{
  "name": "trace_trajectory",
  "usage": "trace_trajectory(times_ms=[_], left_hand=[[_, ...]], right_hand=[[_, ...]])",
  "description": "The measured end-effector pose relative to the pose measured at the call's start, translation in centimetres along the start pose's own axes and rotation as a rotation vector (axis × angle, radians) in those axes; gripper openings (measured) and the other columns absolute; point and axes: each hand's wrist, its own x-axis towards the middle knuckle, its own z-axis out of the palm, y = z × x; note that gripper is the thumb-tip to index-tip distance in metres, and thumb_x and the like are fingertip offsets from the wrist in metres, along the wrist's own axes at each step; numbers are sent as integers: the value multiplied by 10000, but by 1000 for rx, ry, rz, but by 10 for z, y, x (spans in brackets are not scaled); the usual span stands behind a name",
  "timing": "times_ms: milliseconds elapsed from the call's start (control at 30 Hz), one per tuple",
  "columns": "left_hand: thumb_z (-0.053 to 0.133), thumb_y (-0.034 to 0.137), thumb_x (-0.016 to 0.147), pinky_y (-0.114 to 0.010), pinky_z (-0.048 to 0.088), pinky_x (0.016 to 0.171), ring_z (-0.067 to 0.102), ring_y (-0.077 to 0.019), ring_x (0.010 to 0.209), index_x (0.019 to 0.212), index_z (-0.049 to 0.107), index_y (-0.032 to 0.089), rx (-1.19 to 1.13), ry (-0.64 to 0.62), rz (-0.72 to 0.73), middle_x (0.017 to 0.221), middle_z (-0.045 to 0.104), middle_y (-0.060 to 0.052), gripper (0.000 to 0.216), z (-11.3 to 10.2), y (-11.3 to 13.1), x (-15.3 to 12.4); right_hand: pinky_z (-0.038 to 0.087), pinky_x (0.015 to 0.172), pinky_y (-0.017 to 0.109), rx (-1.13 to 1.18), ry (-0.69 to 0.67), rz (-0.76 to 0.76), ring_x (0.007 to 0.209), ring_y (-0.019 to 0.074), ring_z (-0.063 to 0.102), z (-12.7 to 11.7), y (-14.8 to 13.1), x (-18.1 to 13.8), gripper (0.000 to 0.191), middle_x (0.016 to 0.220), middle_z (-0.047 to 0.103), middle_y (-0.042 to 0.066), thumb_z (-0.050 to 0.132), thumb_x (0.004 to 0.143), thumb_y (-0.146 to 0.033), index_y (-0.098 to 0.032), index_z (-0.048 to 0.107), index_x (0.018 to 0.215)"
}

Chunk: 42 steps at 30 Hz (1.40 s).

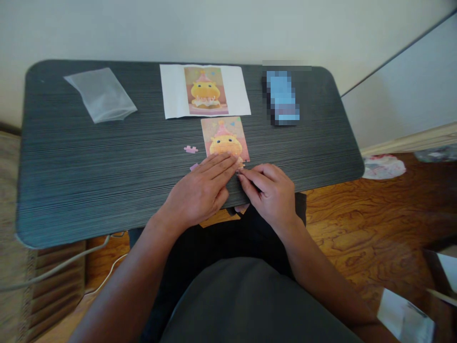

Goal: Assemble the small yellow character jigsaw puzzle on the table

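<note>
Pressing flat, left hand [200,190] lies spread over lower edge of jigsaw puzzle [224,140] near table [107,181] front. Right hand [272,193] pinches small piece at puzzle's bottom right corner. Loose pink piece [190,149] lies left, apart. Reference print [205,90] sits behind. Advice: steady puzzle, align tabs, press gently.

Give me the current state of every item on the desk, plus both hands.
Puzzle: partly assembled, lower edge under the hands.
Reference picture: flat at the desk's far edge.
Loose piece: alone, left of the puzzle.
Plastic bag: flat, looks empty.
Left hand: flat, fingers pressing the puzzle's lower edge.
Right hand: fingertips pinched at the puzzle's lower right corner.
Desk: dark, striped.
</note>
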Motion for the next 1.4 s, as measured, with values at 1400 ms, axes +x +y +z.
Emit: trace_trajectory(times_ms=[1400], left_hand=[[644, 185, 963, -407, 570, 926, 632, -216, 979, 1252, 693, 198, 78, 184, -428, 1104, 645, -74, 294, -59, -50, -14]], right_hand=[[514, 675, 379, 183, -56, 104, 842, 220, 672, -28, 64, 1, 299, 968, 694, 45, 733, 916, -258, -265, 767, 1212]])
